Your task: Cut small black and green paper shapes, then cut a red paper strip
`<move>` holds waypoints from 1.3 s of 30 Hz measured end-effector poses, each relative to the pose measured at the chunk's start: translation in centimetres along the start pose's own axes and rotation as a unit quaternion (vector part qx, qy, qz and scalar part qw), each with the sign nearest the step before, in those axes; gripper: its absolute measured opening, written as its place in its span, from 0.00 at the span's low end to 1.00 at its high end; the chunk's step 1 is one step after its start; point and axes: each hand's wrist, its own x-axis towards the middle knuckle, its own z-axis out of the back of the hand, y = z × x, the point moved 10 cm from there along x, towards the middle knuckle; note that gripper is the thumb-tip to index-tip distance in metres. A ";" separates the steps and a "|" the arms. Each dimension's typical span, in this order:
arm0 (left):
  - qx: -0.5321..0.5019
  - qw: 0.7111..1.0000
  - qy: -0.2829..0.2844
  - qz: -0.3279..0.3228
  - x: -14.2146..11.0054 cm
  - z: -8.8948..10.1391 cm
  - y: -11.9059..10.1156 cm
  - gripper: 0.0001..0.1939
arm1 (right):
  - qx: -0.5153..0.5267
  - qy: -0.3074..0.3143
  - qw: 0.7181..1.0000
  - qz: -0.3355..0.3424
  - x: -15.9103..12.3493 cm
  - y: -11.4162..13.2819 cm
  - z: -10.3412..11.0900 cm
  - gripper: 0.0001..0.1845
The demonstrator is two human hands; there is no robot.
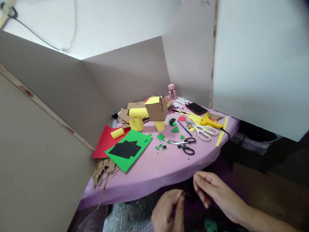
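Observation:
My left hand (pixel 167 210) is closed in a pinch just off the table's front edge; a tiny dark speck shows at its fingertips, too small to name. To its right, my right hand (pixel 210 187) also has thumb and forefinger pressed together, and whatever lies between them is hidden. The hands are apart. Nearest on the table are black-handled scissors (pixel 187 140), lying spread among green paper scraps (pixel 161 137). Behind them stands a four-sided cardboard box shape (pixel 156 111) joined to yellow paper tubes (pixel 138 123). A green scrap (pixel 210 225) lies below my right hand.
Green paper (pixel 126 166) with black paper (pixel 124 149) overlaps a red sheet (pixel 101 145) at left. Cardboard scraps (pixel 98 172) hang over the edge. At right lie white scissors (pixel 205 131), a yellow glue gun (pixel 210 121) and a phone (pixel 196 108). A pink bottle (pixel 172 92) stands behind.

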 end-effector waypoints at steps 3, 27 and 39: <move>0.099 0.975 -0.004 -0.198 -1.1 -0.3 -3.6 0.09 | -0.009 0.053 0.998 -0.009 -0.7 0.2 -1.2 0.24; -0.025 0.960 0.197 0.196 -1.3 -3.4 3.9 0.15 | 0.042 0.015 0.998 -0.054 -0.2 -1.1 -0.6 0.14; 0.066 0.955 0.148 -0.248 -0.9 -2.4 -4.6 0.10 | 0.038 0.053 0.995 -0.078 -0.7 -1.5 -1.6 0.16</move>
